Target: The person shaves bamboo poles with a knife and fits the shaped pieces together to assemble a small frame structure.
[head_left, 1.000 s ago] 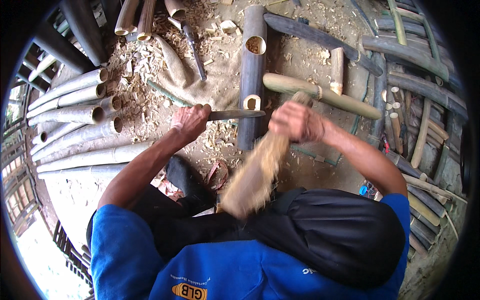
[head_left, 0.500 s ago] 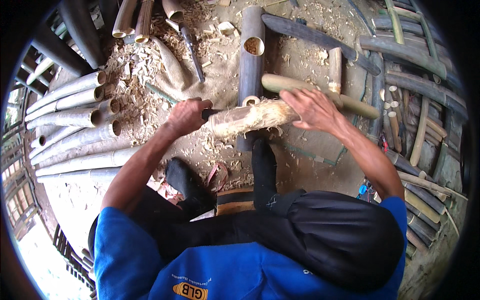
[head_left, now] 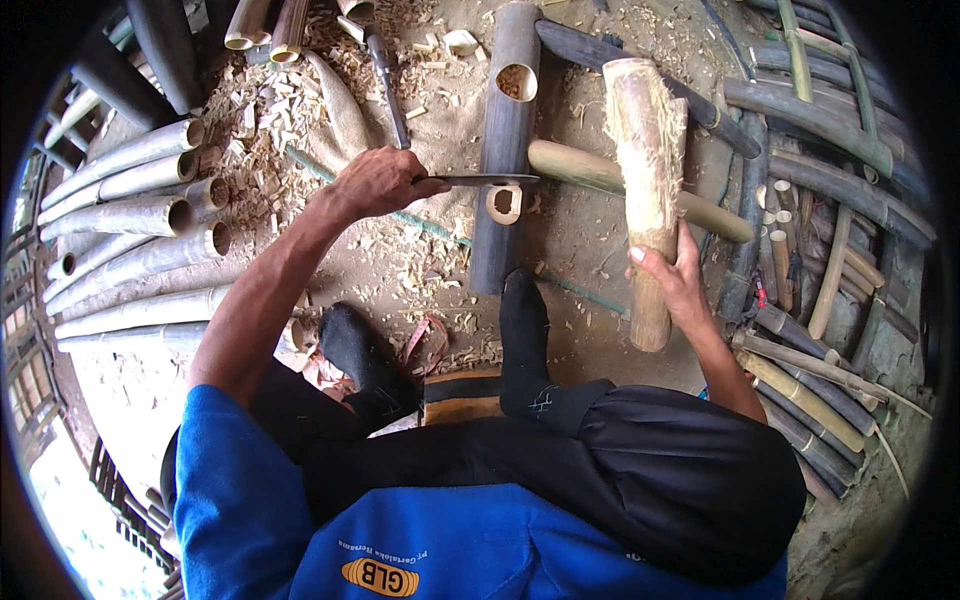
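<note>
My left hand is closed round the handle of a knife, its blade pointing right. The blade passes over a thick dark bamboo pole lying lengthwise in front of me. Two openings are cut in the pole: one farther off with pale chips in it, the other just below the blade. Whether the blade touches the pole I cannot tell. In my right hand is a club-shaped wooden mallet, gripped near its lower end. The mallet stands roughly upright in view, its wide far part frayed into pale fibres.
Cut bamboo tubes lie stacked at the left. A chisel-like tool rests on sacking beyond my left hand. A paler bamboo pole runs off to the right. More bamboo crowds the right side. Wood chips litter the ground; my feet flank a wooden block.
The mallet has swung from lying across the pole to upright at the right, in my right hand. My left hand has moved slightly up and right, bringing the knife blade into plain view.
</note>
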Demonstrator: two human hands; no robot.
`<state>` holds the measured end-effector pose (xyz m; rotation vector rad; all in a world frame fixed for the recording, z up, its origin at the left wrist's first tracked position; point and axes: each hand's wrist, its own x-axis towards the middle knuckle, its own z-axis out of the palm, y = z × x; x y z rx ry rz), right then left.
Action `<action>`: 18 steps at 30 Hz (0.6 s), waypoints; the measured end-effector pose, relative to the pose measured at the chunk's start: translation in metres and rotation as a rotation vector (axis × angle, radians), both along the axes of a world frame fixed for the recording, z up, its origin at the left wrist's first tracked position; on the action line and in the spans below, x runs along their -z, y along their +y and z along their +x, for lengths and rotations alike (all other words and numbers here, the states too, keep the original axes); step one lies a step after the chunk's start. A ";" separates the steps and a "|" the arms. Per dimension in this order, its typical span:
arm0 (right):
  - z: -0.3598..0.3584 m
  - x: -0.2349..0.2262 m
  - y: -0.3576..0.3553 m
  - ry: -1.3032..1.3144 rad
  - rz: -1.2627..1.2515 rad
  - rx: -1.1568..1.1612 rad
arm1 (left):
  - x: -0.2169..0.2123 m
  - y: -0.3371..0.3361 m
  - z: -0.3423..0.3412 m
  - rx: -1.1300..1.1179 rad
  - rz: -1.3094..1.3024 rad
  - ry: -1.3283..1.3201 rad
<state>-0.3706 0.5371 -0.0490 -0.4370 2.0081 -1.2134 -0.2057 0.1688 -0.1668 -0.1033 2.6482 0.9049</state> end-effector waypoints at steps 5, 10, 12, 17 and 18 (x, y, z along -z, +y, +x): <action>0.031 0.014 0.014 0.235 0.112 -0.114 | -0.009 0.008 -0.003 -0.051 -0.059 -0.086; 0.012 -0.016 0.008 0.153 0.412 -0.386 | 0.003 0.002 -0.001 -0.049 -0.058 -0.133; 0.026 -0.017 0.000 0.209 0.216 -0.191 | 0.003 -0.001 -0.002 -0.047 -0.041 -0.155; 0.023 0.009 0.035 0.202 0.528 -0.412 | 0.009 -0.002 -0.013 0.016 -0.015 -0.187; 0.019 -0.019 0.012 0.020 0.509 -0.408 | 0.010 -0.009 -0.011 -0.013 -0.015 -0.196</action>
